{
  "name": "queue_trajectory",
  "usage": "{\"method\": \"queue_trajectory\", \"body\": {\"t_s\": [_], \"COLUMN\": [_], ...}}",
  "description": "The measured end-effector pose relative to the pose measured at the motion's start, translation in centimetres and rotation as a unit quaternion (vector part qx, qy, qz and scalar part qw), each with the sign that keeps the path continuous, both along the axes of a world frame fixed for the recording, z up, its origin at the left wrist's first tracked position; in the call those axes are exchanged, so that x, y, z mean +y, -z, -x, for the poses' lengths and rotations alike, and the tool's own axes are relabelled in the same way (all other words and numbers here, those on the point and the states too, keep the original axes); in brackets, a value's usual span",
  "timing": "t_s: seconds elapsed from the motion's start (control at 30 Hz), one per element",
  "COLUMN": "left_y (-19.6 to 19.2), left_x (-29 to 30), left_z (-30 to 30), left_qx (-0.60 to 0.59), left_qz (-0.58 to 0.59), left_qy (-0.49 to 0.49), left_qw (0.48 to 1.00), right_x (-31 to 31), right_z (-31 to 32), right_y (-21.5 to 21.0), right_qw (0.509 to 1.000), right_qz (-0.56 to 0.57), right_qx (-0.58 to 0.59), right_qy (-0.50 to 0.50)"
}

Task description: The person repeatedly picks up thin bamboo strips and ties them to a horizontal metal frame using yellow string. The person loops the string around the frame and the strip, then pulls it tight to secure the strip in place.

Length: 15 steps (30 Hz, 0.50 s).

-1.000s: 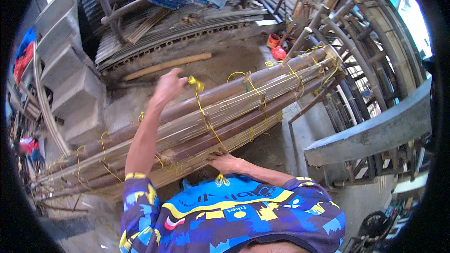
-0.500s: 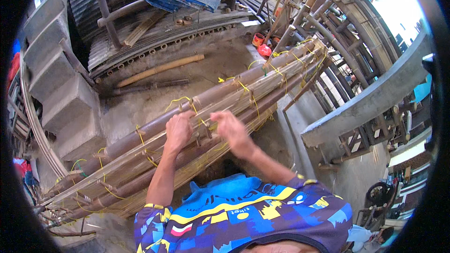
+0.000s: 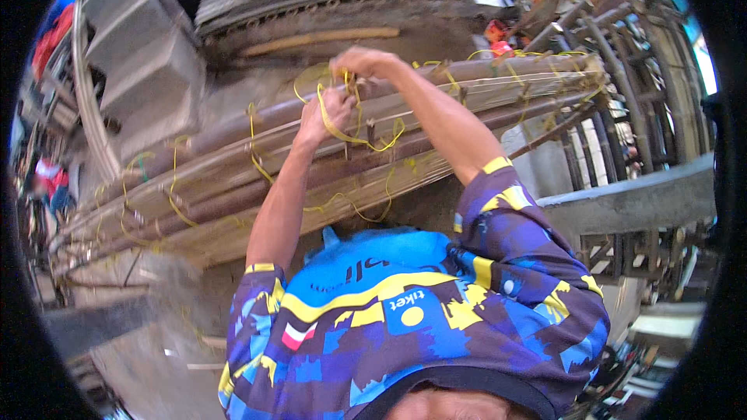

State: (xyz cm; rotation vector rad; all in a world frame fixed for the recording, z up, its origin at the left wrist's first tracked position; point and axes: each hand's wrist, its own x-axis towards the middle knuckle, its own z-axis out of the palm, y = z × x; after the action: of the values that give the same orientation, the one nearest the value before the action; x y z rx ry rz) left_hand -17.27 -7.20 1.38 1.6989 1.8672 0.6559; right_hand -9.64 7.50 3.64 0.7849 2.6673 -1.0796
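Long brown bamboo poles (image 3: 233,137) run across in front of me, with pale split-bamboo strips (image 3: 210,162) between them. Thin yellow string (image 3: 257,163) ties them at several places. My left hand (image 3: 328,111) is closed over the far pole, the yellow string pinched in it. A loop of the string hangs from this hand over the strips. Just beyond it, my right hand (image 3: 364,64) curls downward, closed on the string close to the left fingers. Blur partly hides the fingertips. A short peg (image 3: 370,132) stands among the strips, right of my left hand.
Concrete steps (image 3: 144,54) rise at the left. A loose bamboo pole (image 3: 319,39) lies on the floor beyond the bundle. Bamboo frames (image 3: 646,85) and a low concrete wall (image 3: 646,198) stand at the right. Red items (image 3: 498,39) lie past the bundle's far right end.
My right hand has moved left and away from me, across the far pole and close to the left hand. A larger yellow string loop now hangs at the hands. The view has shifted.
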Motion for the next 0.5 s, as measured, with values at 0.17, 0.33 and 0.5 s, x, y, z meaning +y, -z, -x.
{"method": "queue_trajectory", "body": {"t_s": [0.17,0.33,0.5], "left_y": [0.0,0.2,0.9], "left_x": [-0.2,-0.1,0.3], "left_z": [-0.7,-0.5,0.1], "left_qx": [0.026,0.041,0.100], "left_qz": [-0.024,-0.016,-0.177], "left_qy": [-0.026,0.010,-0.007], "left_qw": [0.999,0.999,0.979], "right_x": [-5.5,-6.2,-7.0], "right_z": [-3.4,-5.3,-5.3], "right_y": [-1.8,-6.1,-7.7], "right_qw": [0.867,0.908,0.868], "right_qz": [0.285,-0.250,0.275], "right_qx": [0.385,0.316,0.357], "right_qy": [0.140,0.117,0.208]}}
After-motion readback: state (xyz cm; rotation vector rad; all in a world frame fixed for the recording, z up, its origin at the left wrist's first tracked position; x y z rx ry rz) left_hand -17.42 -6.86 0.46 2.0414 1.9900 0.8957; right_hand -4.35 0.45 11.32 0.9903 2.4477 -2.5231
